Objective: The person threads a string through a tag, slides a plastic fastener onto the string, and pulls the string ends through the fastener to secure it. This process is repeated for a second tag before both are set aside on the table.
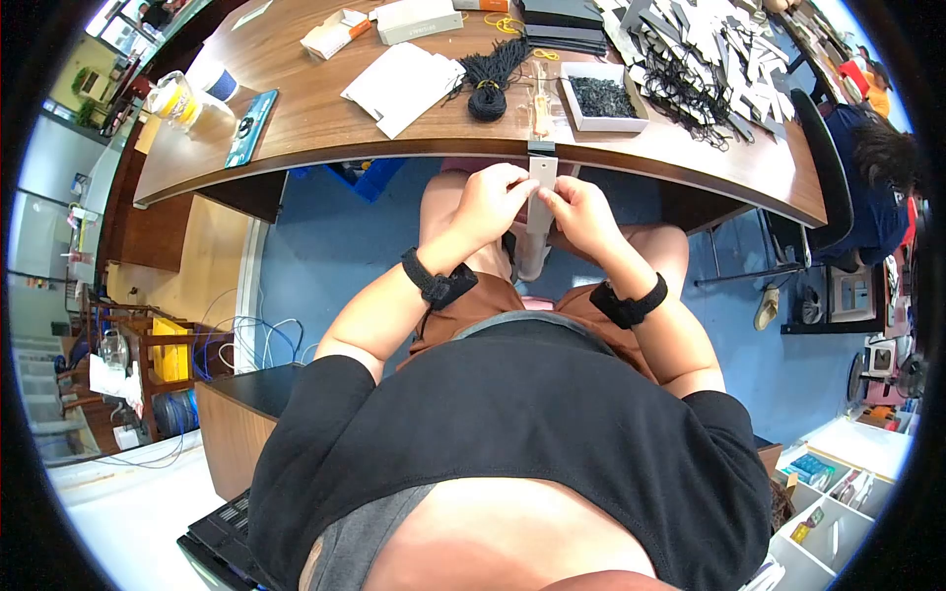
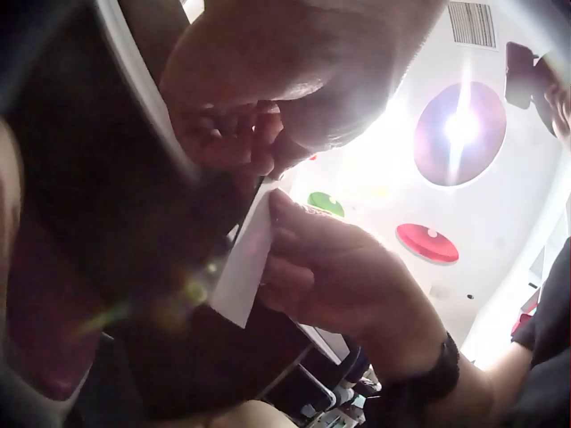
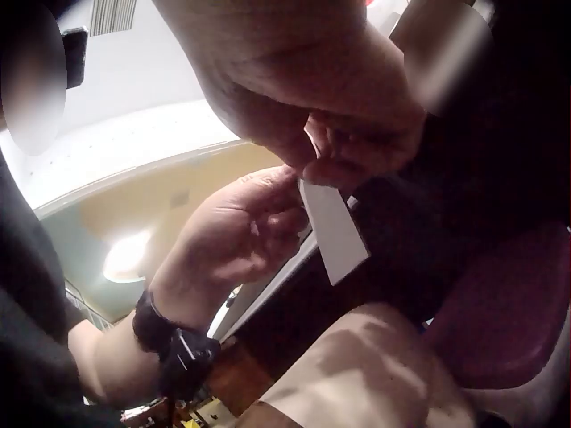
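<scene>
A narrow pale card tag hangs below the table's front edge, between both hands. From the left side, my left hand pinches its edge with thumb and fingertips bent. My right hand pinches the opposite side, its thumb close to the left fingertips. In the left wrist view the white card slants down from where the fingertips meet. The right wrist view has the same card beneath the gathered fingers, its upper end hidden by them.
Along the wooden table lie white card sheets, a bundle of black cords and a box of small black pieces. A heap of black and white tags covers the right side. A cup stands at left.
</scene>
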The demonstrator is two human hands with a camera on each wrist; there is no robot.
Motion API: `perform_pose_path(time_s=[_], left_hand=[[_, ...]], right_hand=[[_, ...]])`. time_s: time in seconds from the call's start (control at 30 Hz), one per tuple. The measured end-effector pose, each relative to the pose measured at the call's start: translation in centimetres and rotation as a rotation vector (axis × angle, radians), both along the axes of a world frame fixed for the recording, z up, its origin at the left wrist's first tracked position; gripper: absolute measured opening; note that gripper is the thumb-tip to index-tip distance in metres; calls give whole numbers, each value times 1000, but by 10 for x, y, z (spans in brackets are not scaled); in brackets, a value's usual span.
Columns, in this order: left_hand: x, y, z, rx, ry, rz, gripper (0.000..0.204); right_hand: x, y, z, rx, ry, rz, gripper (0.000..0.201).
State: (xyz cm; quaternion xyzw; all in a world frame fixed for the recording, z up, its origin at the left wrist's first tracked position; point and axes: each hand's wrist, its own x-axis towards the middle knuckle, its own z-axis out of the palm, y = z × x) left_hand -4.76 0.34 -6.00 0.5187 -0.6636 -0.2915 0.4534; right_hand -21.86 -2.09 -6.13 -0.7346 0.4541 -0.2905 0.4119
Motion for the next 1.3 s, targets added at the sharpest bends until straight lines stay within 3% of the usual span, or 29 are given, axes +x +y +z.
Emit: perform_pose_path(time_s=[0.1, 0.3, 0.67, 0.77, 0.9, 1.03, 1.1, 1.2, 1.3], left_hand=[[0, 3, -2, -72, -133, 18, 15], [0, -2, 0, -42, 35, -1, 13], [-1, 2, -9, -20, 107, 27, 15], [4, -7, -8, 3, 118, 40, 15], [9, -19, 11, -5, 5, 95, 17], [7, -18, 9, 24, -75, 81, 22], [9, -18, 8, 65, -93, 94, 24], [17, -13, 12, -76, -91, 167, 24], [27, -4, 17, 65, -51, 120, 21]], right_hand=[[0, -1, -1, 94, 49, 24, 24], [1, 0, 0, 99, -88, 27, 22], [-1, -3, -11, 147, -96, 40, 25], [1, -4, -8, 234, -5, -34, 28], [2, 2, 39, -323, 306, -167, 26], [11, -33, 81, -588, 144, -140, 17], [24, -54, 95, -660, 178, -107, 15], [48, -89, 93, -737, 318, -102, 14], [73, -111, 86, -776, 447, -132, 15]])
